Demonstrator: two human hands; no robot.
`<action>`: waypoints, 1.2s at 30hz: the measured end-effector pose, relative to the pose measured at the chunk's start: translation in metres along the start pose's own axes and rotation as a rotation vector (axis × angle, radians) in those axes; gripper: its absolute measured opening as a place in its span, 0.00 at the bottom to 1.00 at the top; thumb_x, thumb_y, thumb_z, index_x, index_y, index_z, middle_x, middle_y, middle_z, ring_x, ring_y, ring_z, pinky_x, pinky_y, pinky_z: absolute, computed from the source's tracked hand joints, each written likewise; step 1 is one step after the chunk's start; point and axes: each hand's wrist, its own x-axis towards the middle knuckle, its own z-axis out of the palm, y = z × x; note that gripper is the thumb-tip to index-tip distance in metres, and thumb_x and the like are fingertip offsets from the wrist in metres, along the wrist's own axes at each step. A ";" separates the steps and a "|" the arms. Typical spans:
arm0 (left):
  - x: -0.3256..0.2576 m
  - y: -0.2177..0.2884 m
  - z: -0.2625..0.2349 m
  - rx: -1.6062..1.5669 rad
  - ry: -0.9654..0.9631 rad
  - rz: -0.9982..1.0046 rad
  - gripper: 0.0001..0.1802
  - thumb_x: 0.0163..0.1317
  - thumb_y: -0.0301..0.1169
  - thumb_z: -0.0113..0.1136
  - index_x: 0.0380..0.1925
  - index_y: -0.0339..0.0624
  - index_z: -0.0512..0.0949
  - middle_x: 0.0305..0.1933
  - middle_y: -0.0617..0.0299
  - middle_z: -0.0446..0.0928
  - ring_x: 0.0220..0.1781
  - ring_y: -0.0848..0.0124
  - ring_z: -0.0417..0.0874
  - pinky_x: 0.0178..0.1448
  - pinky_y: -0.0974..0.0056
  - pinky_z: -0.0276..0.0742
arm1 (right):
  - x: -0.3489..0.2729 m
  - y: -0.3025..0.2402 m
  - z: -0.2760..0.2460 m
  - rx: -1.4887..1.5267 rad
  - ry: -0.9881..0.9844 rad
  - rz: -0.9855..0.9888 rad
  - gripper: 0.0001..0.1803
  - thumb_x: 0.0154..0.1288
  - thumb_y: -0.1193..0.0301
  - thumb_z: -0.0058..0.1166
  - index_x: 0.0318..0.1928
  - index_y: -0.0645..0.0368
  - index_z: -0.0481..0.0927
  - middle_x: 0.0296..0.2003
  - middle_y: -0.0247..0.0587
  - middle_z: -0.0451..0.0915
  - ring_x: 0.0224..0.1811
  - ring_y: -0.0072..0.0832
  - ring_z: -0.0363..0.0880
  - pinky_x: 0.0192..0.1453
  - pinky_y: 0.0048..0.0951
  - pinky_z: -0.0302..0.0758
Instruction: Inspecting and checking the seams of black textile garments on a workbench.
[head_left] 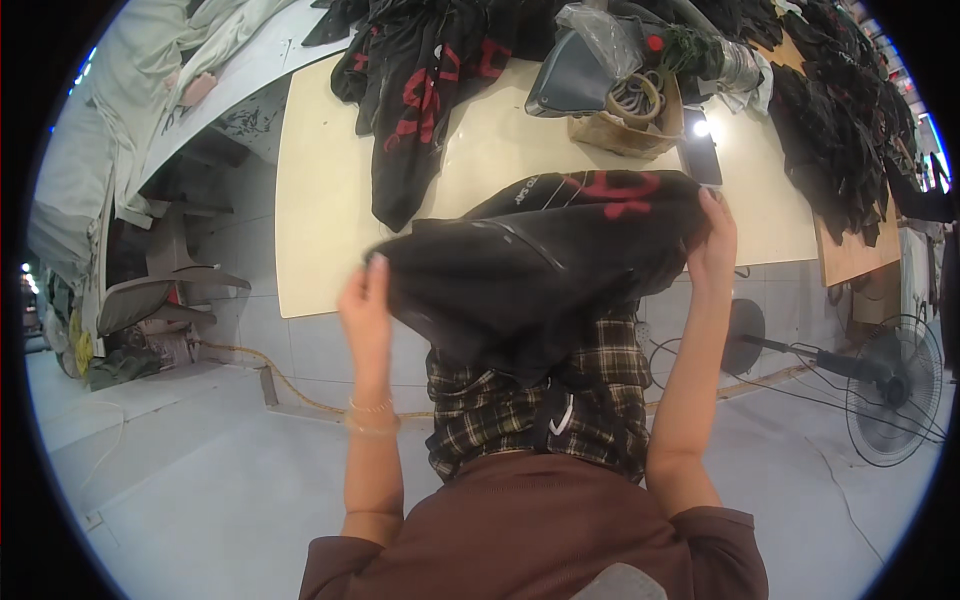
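Black garment (540, 270), red print on upper face, held up in the air between both hands, in front of the chest and just short of the near edge of the pale surface (320, 200). Long axis roughly left to right, tilted: right end higher, left end lower. Cloth bunched and sagging in the middle, hanging down over a plaid shirt (510, 410).

Left hand (365, 300): fingers (378, 268) curled narrow, pinching lower left edge of the garment; thumb side hidden behind cloth. Thin bracelets (370, 415) on the left wrist.

Right hand (715, 240): fingers (712, 205) closed tight over upper right corner of the garment, fingertips folded into the fabric; exact finger spread not visible under the cloth.

On the surface, beyond the held piece: second black garment with red print (420, 110) draped over the far part, one sleeve trailing toward the near edge. Basket (625, 130) with a roll of tape (635, 98) right of centre; dark phone (700, 155) just beside it with a bright reflection. Heap of black garments (840, 140) along the right end of the surface.

Floor level, right: floor fan (890, 390) with cable running left. Pale green cloth (130, 90) piled at far left, well apart from both hands.
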 end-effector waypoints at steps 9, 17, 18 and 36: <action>0.086 -0.008 0.010 0.047 -0.063 0.124 0.18 0.69 0.38 0.57 0.45 0.32 0.78 0.40 0.59 0.80 0.42 0.72 0.79 0.49 0.68 0.74 | 0.004 0.011 0.018 -0.280 -0.041 0.099 0.08 0.68 0.68 0.58 0.39 0.60 0.81 0.34 0.29 0.81 0.34 0.14 0.75 0.41 0.19 0.70; 0.011 -0.041 0.021 0.553 -0.146 0.208 0.17 0.55 0.32 0.70 0.40 0.34 0.78 0.31 0.54 0.80 0.31 0.66 0.81 0.37 0.65 0.76 | 0.004 0.022 0.010 -0.401 -0.220 0.027 0.11 0.67 0.74 0.57 0.46 0.68 0.81 0.40 0.38 0.84 0.41 0.20 0.80 0.49 0.22 0.76; 0.010 -0.042 0.024 0.566 0.052 0.328 0.15 0.54 0.31 0.71 0.36 0.34 0.79 0.28 0.55 0.79 0.28 0.66 0.81 0.35 0.64 0.75 | 0.005 0.022 0.012 -0.398 -0.228 0.029 0.11 0.67 0.74 0.57 0.46 0.68 0.81 0.40 0.38 0.84 0.41 0.20 0.80 0.49 0.22 0.76; -0.032 0.065 0.069 0.310 -0.588 0.633 0.07 0.56 0.30 0.61 0.26 0.42 0.72 0.35 0.58 0.72 0.44 0.59 0.74 0.46 0.55 0.68 | -0.059 0.000 0.095 -0.983 -0.391 -0.356 0.14 0.63 0.66 0.60 0.42 0.63 0.78 0.36 0.41 0.77 0.35 0.31 0.76 0.40 0.28 0.73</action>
